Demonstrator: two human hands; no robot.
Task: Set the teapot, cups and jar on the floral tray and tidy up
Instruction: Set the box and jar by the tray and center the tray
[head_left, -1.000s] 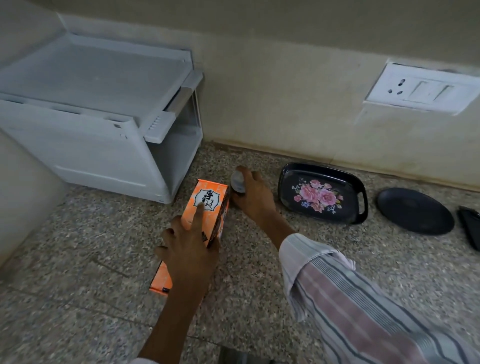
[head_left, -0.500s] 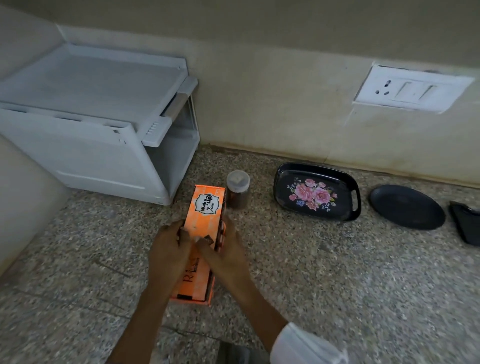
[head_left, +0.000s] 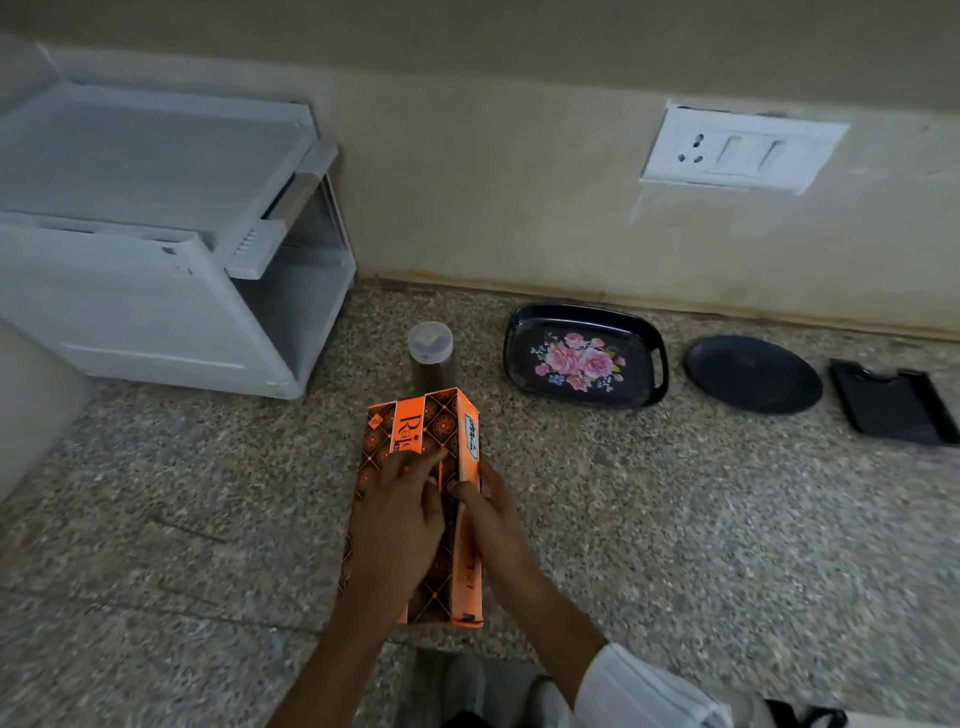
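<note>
An orange and black patterned box (head_left: 415, 441) lies on the speckled granite counter (head_left: 675, 519) in front of me. My left hand (head_left: 397, 519) lies across its top face with fingers curled at the edge. My right hand (head_left: 488, 514) grips its orange right side. Just behind the box stands a small jar (head_left: 430, 353) with a clear lid and brown contents. Right of the jar lies the black floral tray (head_left: 524, 332) with pink roses, nothing on it. No teapot or cups are in view.
A white shelf rack (head_left: 156, 260) stands at the back left against the wall. Right of the tray lie a round black plate (head_left: 753, 374) and a black rectangular tray (head_left: 893, 410). A wall socket (head_left: 737, 148) is above them.
My right hand let go of the jar and came back to the box. Both hands turned the box so its patterned face is up, and pulled it nearer to me.
</note>
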